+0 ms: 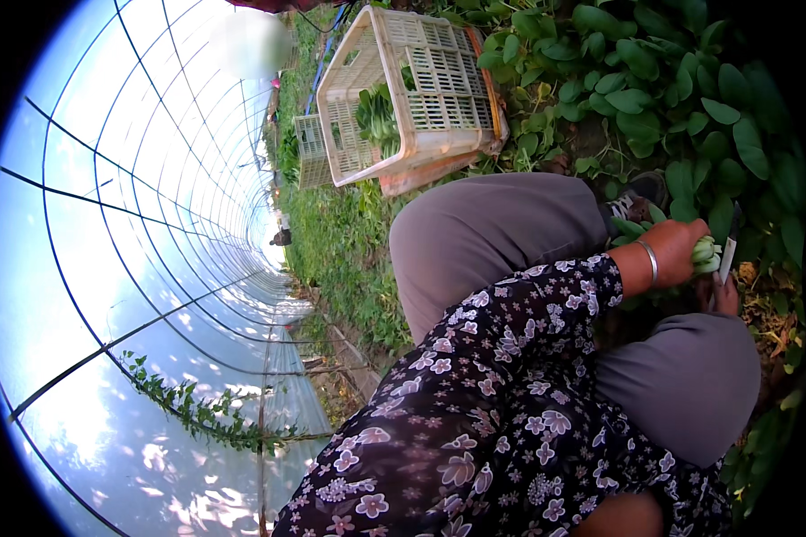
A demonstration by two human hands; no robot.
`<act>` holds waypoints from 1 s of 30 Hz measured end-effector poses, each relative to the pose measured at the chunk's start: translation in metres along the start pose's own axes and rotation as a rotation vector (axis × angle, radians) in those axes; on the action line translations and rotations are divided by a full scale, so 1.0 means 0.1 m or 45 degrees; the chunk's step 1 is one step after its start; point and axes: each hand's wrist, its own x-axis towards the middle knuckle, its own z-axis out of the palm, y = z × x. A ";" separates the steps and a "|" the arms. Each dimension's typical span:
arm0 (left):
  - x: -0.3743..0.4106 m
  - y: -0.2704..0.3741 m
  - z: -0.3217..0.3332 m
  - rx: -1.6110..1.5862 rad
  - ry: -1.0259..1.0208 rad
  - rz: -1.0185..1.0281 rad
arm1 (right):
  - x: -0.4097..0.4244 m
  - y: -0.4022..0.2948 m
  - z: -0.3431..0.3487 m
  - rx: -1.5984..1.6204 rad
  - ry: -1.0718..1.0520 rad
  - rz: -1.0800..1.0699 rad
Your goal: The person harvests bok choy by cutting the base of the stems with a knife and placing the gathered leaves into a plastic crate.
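Note:
My left hand (677, 250), with a metal bangle at the wrist, is closed around a small bunch of leafy greens (705, 255), whose pale stem ends face right. Just below it, my right hand (727, 297) grips a knife (729, 250), which points up in the picture beside the stem ends. The right knee hides part of that hand and its forearm. Dark-green leafy plants (635, 101) grow thickly above and around both hands.
A white plastic crate (410, 144) lies tilted by the left knee, with cut greens (377, 117) inside. Another crate (312, 151) stands behind it. Both bent knees flank the hands; a shoe (635, 205) rests among plants. A hooped plastic tunnel (141, 235) arches over the plot.

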 end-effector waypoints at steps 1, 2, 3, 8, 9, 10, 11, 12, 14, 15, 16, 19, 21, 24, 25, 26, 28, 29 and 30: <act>0.00 -0.02 0.00 0.007 -0.001 0.002 | -0.01 0.06 -0.04 -0.045 -0.029 0.034; 0.00 -0.03 0.00 0.015 -0.003 0.005 | -0.04 0.12 -0.08 -0.080 -0.039 0.084; -0.01 -0.03 -0.01 0.030 -0.021 0.007 | -0.10 0.10 -0.06 -0.113 -0.042 0.135; 0.00 0.14 0.01 0.148 -0.117 0.118 | -0.36 0.25 -0.06 -0.102 0.147 0.032; 0.00 0.19 0.04 0.181 -0.134 0.141 | -0.44 0.16 -0.03 -0.145 0.223 -0.002; 0.01 0.23 0.07 0.206 -0.172 0.189 | -0.51 0.11 -0.04 -0.211 0.313 -0.052; 0.04 0.19 0.14 0.154 -0.165 0.254 | -0.59 0.08 -0.02 0.060 0.373 -0.109; 0.04 0.24 0.13 0.211 -0.247 0.184 | -0.69 -0.13 0.08 0.098 0.497 -0.019; -0.03 0.15 0.14 0.231 -0.193 0.227 | -0.79 -0.49 0.23 0.395 0.483 0.127; -0.03 0.24 0.17 0.274 -0.224 0.279 | -0.81 -0.53 0.20 0.332 0.616 0.107; -0.05 0.33 0.18 0.311 -0.259 0.266 | -0.81 -0.56 0.18 0.382 0.646 0.090; -0.04 0.59 0.26 0.402 -0.313 0.417 | -0.86 -0.60 0.01 0.496 0.707 0.014; -0.04 0.77 0.35 0.452 -0.356 0.502 | -0.86 -0.63 -0.04 0.550 0.723 -0.010; 0.01 0.97 0.47 0.540 -0.419 0.563 | -0.82 -0.75 -0.10 0.651 0.760 -0.001; 0.05 1.03 0.52 0.569 -0.440 0.574 | -0.81 -0.78 -0.09 0.683 0.783 -0.016; 0.08 1.10 0.57 0.577 -0.435 0.622 | -0.81 -0.82 -0.08 0.714 0.807 -0.031; 0.19 1.22 0.68 0.589 -0.470 0.652 | -0.77 -0.79 -0.08 0.735 0.844 -0.064; 0.24 1.29 0.74 0.594 -0.488 0.667 | -0.80 -0.77 -0.09 0.703 0.787 -0.020; 0.26 1.35 0.78 0.608 -0.512 0.692 | -0.85 -0.74 -0.06 0.671 0.728 0.025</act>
